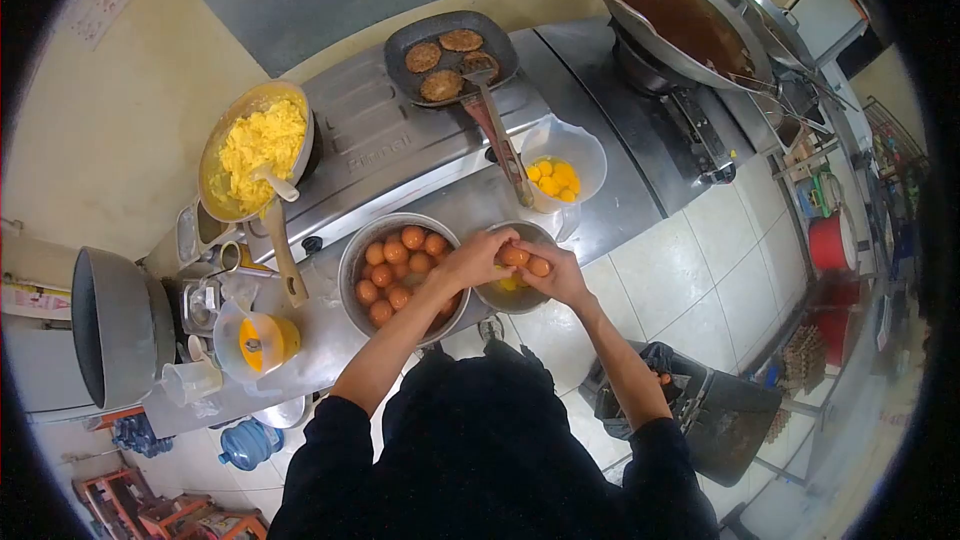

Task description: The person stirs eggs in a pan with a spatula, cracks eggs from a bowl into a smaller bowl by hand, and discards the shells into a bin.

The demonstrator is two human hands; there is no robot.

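Observation:
My left hand (478, 258) and my right hand (562, 278) meet over a small metal bowl (527, 306). Between them are two brown rounded pieces of eggshell (513, 256), one at each hand's fingertips. They look like a cracked egg, though the fingers partly cover the break. Yellow egg (512, 281) shows in the bowl just below. Close to my left wrist, a large metal pot (349, 270) holds several whole brown eggs (395, 252). A clear jug (590, 155) with several yolks stands beyond the bowl.
Several patties lie in a square pan (398, 45) on the stove, with a spatula (497, 140) across its edge. Scrambled egg fills a pan (212, 175) at left, its handle reaching inward. A jug of orange-yellow liquid (275, 340), a wok (690, 50) and a bin (735, 425) stand around.

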